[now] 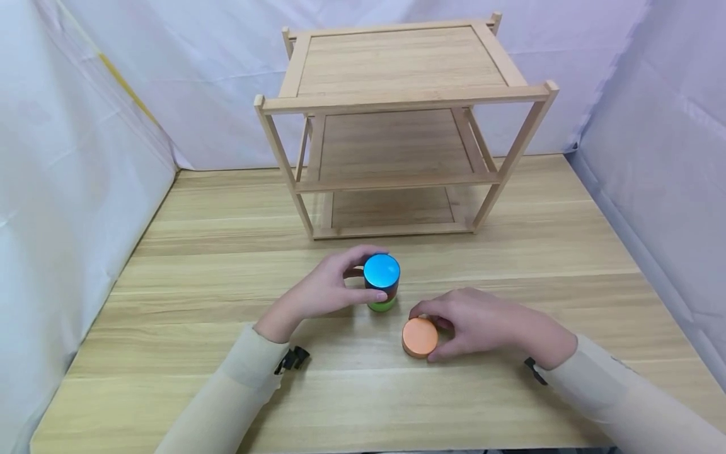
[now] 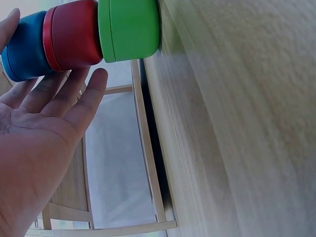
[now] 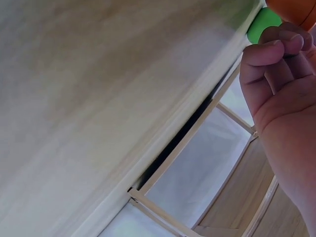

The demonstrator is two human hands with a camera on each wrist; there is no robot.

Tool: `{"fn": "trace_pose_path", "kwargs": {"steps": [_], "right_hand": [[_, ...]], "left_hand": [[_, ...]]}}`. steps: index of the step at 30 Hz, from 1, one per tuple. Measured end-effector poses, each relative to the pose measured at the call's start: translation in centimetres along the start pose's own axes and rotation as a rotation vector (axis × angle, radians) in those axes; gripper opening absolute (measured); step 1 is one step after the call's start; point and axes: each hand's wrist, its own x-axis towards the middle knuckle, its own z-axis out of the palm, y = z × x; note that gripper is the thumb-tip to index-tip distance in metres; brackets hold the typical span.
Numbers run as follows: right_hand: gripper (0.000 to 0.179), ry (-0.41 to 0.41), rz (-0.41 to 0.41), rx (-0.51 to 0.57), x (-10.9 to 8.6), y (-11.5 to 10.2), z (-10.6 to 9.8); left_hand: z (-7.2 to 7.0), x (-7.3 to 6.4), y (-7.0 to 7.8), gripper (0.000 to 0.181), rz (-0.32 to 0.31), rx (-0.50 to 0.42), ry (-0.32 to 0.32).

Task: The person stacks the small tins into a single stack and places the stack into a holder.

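Note:
A stack of three small round lidded tins stands in front of the shelf. The blue tin [image 1: 382,270] is on top, the red tin [image 2: 75,35] in the middle and the green tin [image 2: 134,29] at the bottom, touching the table. My left hand [image 1: 326,285] holds the stack near its top, thumb on the near side of the blue tin and fingers around the far side. To the right and nearer to me, my right hand [image 1: 473,320] grips an orange tin [image 1: 420,337] between thumb and fingertips, its lid facing up. The right wrist view catches only part of the orange tin.
A three-tier wooden shelf [image 1: 397,98] stands at the back of the wooden table [image 1: 227,252], just beyond the stack. White cloth [image 1: 215,94] hangs behind it and along both sides. Black wrist straps [image 1: 293,358] sit at the sleeve cuffs.

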Motion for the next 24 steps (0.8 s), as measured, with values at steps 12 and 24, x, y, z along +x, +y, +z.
{"fn": "trace_pose_path", "kwargs": {"steps": [12, 24], "right_hand": [[0.053, 0.02, 0.007, 0.003, -0.1, -0.2, -1.3], [0.055, 0.116, 0.018, -0.036, -0.1, -1.4, -5.4]], "left_hand": [[-0.1, 0.1, 0.2, 0.066, -0.016, 0.017, -0.002], [-0.2, 0.0, 0.0, 0.067, -0.017, 0.038, -0.003]]}}
